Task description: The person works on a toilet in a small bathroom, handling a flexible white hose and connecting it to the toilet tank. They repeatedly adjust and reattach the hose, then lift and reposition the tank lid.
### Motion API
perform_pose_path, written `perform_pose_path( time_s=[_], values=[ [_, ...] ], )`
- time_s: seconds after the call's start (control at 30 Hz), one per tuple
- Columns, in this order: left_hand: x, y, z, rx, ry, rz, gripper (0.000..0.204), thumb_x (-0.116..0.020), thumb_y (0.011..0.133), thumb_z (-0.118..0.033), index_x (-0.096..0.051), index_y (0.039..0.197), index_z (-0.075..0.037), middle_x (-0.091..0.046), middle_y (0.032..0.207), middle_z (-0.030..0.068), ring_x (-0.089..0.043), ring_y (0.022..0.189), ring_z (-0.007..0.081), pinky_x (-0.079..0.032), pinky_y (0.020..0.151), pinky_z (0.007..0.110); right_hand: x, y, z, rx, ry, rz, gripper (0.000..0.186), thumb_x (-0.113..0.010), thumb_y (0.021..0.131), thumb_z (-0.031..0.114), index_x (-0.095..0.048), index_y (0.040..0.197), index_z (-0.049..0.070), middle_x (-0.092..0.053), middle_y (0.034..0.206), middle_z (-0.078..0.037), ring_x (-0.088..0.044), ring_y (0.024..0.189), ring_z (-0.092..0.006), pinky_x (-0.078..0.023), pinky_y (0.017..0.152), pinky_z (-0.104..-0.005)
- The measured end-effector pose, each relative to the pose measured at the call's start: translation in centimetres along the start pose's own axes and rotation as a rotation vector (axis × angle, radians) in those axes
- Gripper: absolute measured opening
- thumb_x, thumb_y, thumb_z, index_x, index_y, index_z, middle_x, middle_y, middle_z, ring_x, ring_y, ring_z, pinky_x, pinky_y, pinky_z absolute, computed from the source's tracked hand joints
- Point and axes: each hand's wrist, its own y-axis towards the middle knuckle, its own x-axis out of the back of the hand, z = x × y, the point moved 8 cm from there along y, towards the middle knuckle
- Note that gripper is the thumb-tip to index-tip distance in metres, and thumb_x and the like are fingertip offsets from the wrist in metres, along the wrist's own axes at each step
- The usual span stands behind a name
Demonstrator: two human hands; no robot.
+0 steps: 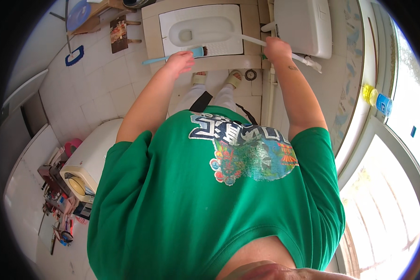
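Observation:
A light blue scrubbing brush (198,51) with dark bristles is gripped in my left hand (180,63), its handle pointing left, over the near edge of the white squat toilet (200,10). My right hand (278,48) is closed around a long white rod (253,40). One end of the rod reaches the right side of the toilet bowl; past my hand, a white piece (310,62) extends to the right. Whether that piece belongs to the rod, I cannot tell.
A white cistern (305,28) hangs on the right wall beside pipes (271,93). My slippered feet stand before the raised tiled step (154,28), near a floor drain (250,74). A blue mop (74,56) and small stool (119,35) are far left; bottles (382,105) stand by the window.

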Motion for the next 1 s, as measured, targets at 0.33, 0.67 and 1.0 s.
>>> perform_pose_path(
  time_s=[0.33, 0.67, 1.0],
  values=[
    [0.6, 2.9, 0.1, 0.021, -0.401, 0.005, 0.066, -0.055, 0.093, -0.039, -0.026, 0.141, -0.004, -0.046, 0.134, 0.0192, -0.049, 0.122, 0.0306, -0.042, 0.099, 0.046, 3.0, -2.7, -1.9, 0.175, 0.312, -0.372, 0.015, -0.057, 0.075, 0.019, -0.060, 0.086, 0.009, -0.062, 0.091, -0.009, -0.060, 0.087, -0.0313, -0.048, 0.078, -0.0426],
    [3.6, 5.8, -5.5, -0.158, -1.170, -0.340, 0.061, -0.055, 0.094, -0.028, -0.022, 0.139, -0.004, -0.045, 0.129, 0.0233, -0.052, 0.115, 0.0361, -0.042, 0.098, 0.054, 5.6, -5.2, -1.5, 0.309, 0.468, -0.277, 0.011, -0.061, 0.071, 0.012, -0.059, 0.080, 0.006, -0.061, 0.085, -0.009, -0.058, 0.080, -0.0334, -0.049, 0.071, -0.0420],
    [5.5, 4.0, -7.9, -0.398, 0.686, -0.196, 0.052, -0.042, 0.086, 0.006, -0.045, 0.134, -0.014, -0.062, 0.108, 0.0120, -0.064, 0.090, 0.0231, -0.052, 0.079, 0.035, 5.3, -5.3, -1.0, 0.310, 0.487, -0.229, 0.010, -0.060, 0.076, 0.014, -0.059, 0.083, 0.007, -0.061, 0.086, -0.010, -0.058, 0.079, -0.0337, -0.048, 0.070, -0.0428]
  ],
)
